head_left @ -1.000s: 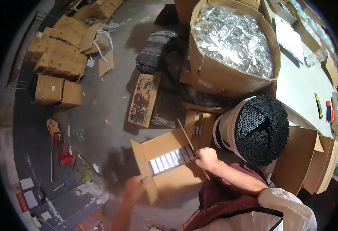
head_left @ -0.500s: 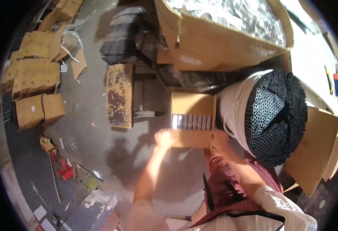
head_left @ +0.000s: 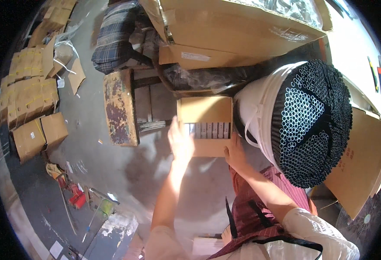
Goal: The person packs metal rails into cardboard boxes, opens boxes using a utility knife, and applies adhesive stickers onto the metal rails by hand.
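A cardboard box (head_left: 205, 109) with raised flaps stands in front of me. Inside it, a row of small grey-white packets (head_left: 212, 130) shows between the far and near flaps. My left hand (head_left: 181, 142) is at the box's left edge, somewhat blurred, with fingers stretched forward and the thumb apart. At the near right corner, my right hand (head_left: 237, 154) grips the box, its thumb by the near flap and its fingers along the right side. Right of the box, a white bucket (head_left: 253, 108) is tilted towards me, packed with many black and silver tubes (head_left: 307, 125).
A worn stool or bench (head_left: 120, 108) with peeling paint stands at left, near plaid cloth (head_left: 114, 39). Beyond is a large carton (head_left: 238, 37) with clear plastic. Strapped cartons (head_left: 32, 97) are stacked far left. Cardboard sheets (head_left: 355, 160) lean right of the bucket.
My left hand has let go of the near flap's left corner and moved forward along the box's left edge. My right hand stays at the near right corner. The view has shifted.
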`<control>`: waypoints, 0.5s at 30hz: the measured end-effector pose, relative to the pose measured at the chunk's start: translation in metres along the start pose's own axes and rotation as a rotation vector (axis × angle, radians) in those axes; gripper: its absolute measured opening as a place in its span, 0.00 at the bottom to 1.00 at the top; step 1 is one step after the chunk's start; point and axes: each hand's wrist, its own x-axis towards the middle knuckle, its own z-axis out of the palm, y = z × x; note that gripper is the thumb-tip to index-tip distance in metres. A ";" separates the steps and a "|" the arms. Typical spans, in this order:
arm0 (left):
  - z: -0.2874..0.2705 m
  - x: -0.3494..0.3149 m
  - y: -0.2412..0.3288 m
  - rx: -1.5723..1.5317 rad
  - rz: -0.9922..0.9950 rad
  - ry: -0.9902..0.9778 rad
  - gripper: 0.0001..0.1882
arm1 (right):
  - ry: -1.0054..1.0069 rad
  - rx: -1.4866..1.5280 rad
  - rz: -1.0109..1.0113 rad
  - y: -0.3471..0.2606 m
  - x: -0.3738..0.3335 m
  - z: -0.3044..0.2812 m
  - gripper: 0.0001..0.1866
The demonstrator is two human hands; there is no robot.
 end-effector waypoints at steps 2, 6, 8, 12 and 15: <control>0.019 0.009 0.016 0.753 0.365 -0.239 0.45 | 0.073 0.002 -0.064 -0.003 0.002 -0.001 0.43; 0.078 0.021 0.031 0.867 0.441 -0.739 0.65 | -0.169 0.042 0.046 -0.006 0.000 -0.020 0.46; 0.108 0.001 0.000 0.883 0.288 -0.630 0.61 | -0.259 -0.132 -0.323 -0.019 0.005 -0.012 0.46; 0.098 -0.020 -0.025 0.820 0.330 -0.381 0.49 | -0.403 -0.359 -0.313 -0.020 0.027 0.015 0.36; 0.051 -0.001 0.054 0.638 0.175 -0.270 0.37 | -0.229 -0.603 -0.167 0.078 0.045 0.062 0.32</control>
